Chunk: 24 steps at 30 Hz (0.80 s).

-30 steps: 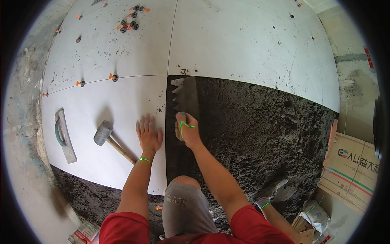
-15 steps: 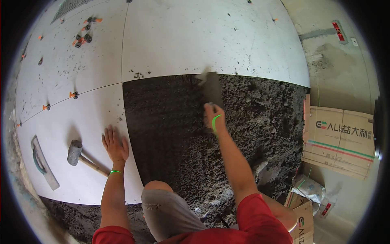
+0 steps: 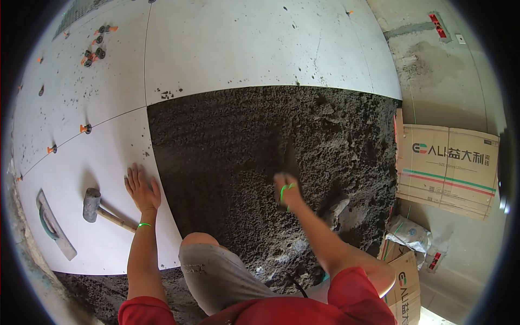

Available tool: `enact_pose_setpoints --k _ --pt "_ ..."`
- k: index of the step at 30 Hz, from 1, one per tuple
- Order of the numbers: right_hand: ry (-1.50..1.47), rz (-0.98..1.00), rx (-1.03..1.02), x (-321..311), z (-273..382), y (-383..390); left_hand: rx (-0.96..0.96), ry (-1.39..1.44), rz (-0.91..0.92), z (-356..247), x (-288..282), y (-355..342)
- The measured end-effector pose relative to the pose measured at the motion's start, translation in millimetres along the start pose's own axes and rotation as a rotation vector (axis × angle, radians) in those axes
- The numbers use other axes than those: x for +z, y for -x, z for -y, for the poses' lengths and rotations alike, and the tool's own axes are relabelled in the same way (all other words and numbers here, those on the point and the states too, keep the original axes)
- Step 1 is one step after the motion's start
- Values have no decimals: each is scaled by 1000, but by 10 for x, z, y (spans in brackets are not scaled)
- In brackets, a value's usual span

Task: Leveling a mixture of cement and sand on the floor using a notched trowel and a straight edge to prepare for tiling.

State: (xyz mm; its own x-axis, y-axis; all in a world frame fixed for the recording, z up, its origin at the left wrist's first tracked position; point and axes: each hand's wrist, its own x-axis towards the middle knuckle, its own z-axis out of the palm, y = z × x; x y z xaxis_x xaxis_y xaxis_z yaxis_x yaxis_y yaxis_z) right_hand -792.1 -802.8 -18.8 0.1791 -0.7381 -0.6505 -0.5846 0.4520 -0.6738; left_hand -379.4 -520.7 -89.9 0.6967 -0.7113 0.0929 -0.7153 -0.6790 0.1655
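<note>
My left hand (image 3: 143, 189) lies flat with its fingers spread on a large pale tile (image 3: 116, 162), near the tile's right edge. Gripped in my right hand (image 3: 286, 189), over the bed of dark, crumbly mortar (image 3: 233, 146), is a trowel (image 3: 290, 157). Its flat dark blade points away from me and is blurred by motion, barely standing out from the mortar. Left of my left hand is a mallet (image 3: 92, 205) with a grey head and wooden handle. Farther left, a flat trowel with a green handle (image 3: 57, 230) rests on the same tile.
More pale tiles (image 3: 244, 49) border the mortar at the far side. Orange and black tile clips (image 3: 85, 129) stand along a joint, with several others piled farther off. At right, cardboard boxes (image 3: 447, 168) and a whitish bag (image 3: 409, 234) sit by the wall.
My right hand has drawn the trowel back toward me, from the far tile's edge to the middle of the mortar. My left hand remains on the tile; the whole view has shifted slightly.
</note>
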Motion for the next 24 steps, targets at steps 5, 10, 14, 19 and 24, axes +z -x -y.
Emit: enact_pose_setpoints --k 5,10,14,19,24 --pt "-130 -133 -96 -166 -77 766 4 -2 -45 84 -97 -10" --pt "209 268 -395 387 -211 860 24 -17 -26 -65 104 66" --pt "629 508 -403 425 99 461 40 -89 -52 30 53 134" --pt "500 52 -309 -952 -10 -496 96 -119 -82 -42 100 128" --pt "643 -149 -302 -2738 118 -1153 82 -122 -94 -350 329 157"
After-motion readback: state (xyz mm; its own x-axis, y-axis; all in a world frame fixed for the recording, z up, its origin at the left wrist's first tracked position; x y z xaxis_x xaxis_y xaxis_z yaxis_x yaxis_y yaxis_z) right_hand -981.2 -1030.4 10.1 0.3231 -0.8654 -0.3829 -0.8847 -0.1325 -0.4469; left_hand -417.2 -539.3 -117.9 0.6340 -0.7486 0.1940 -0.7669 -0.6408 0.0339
